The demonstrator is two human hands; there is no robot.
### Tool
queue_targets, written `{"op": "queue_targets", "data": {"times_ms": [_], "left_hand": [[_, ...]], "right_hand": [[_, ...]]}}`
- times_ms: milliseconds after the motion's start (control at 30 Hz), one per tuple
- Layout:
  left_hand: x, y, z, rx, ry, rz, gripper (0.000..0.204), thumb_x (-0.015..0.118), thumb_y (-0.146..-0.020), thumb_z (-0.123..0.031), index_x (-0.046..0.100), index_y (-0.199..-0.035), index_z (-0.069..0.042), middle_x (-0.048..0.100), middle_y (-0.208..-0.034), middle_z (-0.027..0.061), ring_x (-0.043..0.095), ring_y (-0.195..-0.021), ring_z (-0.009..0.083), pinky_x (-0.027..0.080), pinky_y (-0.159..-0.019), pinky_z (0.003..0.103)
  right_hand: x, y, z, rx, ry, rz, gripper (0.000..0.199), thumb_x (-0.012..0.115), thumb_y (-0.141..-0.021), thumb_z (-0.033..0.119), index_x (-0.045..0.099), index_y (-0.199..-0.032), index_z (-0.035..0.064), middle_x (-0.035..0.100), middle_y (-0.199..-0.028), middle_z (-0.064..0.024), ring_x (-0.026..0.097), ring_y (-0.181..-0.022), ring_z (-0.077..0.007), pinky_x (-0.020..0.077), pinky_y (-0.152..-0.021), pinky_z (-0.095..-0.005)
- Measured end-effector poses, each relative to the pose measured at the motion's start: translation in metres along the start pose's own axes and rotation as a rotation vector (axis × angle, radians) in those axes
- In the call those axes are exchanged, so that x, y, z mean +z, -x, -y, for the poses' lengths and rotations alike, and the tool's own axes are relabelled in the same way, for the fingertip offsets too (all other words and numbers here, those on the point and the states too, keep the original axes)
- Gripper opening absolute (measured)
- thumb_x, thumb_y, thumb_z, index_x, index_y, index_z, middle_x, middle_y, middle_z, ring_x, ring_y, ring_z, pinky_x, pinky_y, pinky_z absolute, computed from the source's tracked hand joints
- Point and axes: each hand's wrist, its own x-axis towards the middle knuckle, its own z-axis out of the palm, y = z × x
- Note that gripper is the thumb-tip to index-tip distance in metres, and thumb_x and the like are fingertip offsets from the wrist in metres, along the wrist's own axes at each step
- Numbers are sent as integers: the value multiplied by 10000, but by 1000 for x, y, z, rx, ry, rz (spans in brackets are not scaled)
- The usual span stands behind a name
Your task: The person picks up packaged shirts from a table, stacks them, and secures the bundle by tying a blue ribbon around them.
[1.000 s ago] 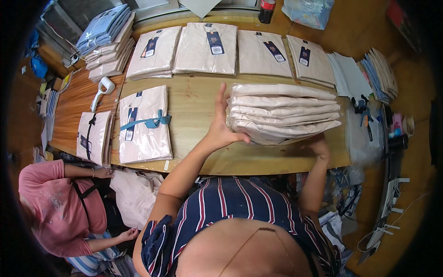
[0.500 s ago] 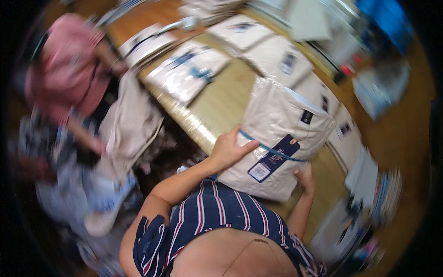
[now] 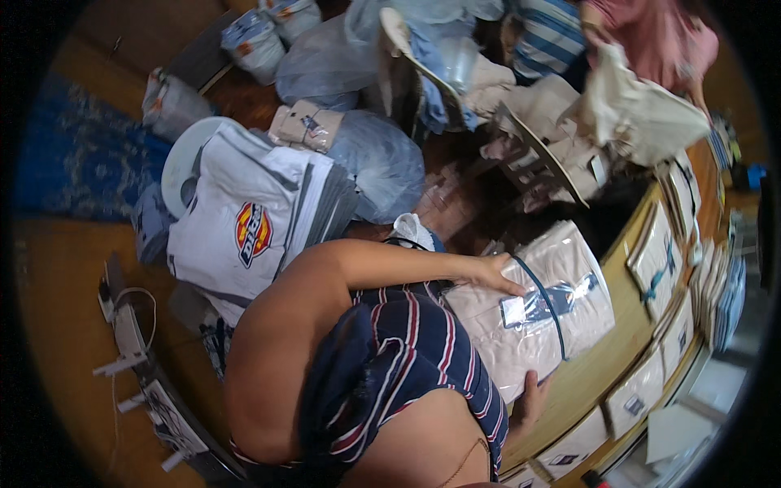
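Note:
Both hands hold a bundle of folded beige garments (image 3: 525, 329) in shiny clear plastic, close against my front and over the table edge. A dark blue band (image 3: 543, 289) runs around it, and a dark label with a white part shows beneath the plastic. My left hand (image 3: 495, 272) is closed on the far-left edge, thumb across the top beside the band. At the near-right side, my right hand (image 3: 530, 401) has its thumb against the edge; its other fingers are mostly hidden.
Packed beige garments (image 3: 639, 394) line the yellowish table (image 3: 579, 398). Left of me, a stack of white and grey printed bags (image 3: 268, 199) lies by a round white stool (image 3: 181, 154). Beyond are clear plastic sacks (image 3: 374, 163), a chair (image 3: 541, 154) and a person in pink (image 3: 651, 37) handling cloth.
My view has swung left, bringing the bag stack and sacks into sight. The banded bundle, still in both hands, has turned with my body away from the row of packs.

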Motion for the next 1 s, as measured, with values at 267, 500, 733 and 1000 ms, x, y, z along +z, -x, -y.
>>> {"op": "queue_targets", "data": {"times_ms": [267, 500, 733, 1000], "left_hand": [[-130, 0, 23, 204, 456, -482, 700, 666, -679, -286, 299, -1181, 35, 474, -1087, 128, 471, -965, 176, 388, -821, 273], [-252, 74, 52, 326, 673, -1006, 602, 641, -694, -321, 372, -1130, -6, 508, -1030, 83, 511, -878, 161, 423, -736, 266], [-397, 147, 78, 398, 737, -1273, 698, 607, -711, -374, 285, -1214, -12, 419, -1154, 98, 427, -1020, 177, 371, -826, 276], [-519, 178, 179, 311, 252, -1746, 314, 556, -763, -246, 558, -944, 10, 512, -996, 146, 486, -826, 230, 389, -761, 322]], "right_hand": [[140, -207, 67, 145, 91, 382, 537, 530, -764, 120, 275, -1224, 10, 427, -1127, -147, 453, -976, -217, 366, -825, -287], [349, -289, 133, 8, 260, 884, 714, 610, -721, 210, 195, -1265, 7, 458, -1087, -156, 480, -929, -169, 383, -790, -243], [576, -336, 187, -471, 716, 1224, 837, 592, -694, 441, 163, -1274, 17, 419, -1147, -215, 442, -1028, -247, 340, -863, -295], [559, -286, 108, -739, 982, 1141, 551, 550, -726, 316, 348, -1199, 117, 502, -1036, -190, 487, -921, -347, 386, -790, -406]]}}
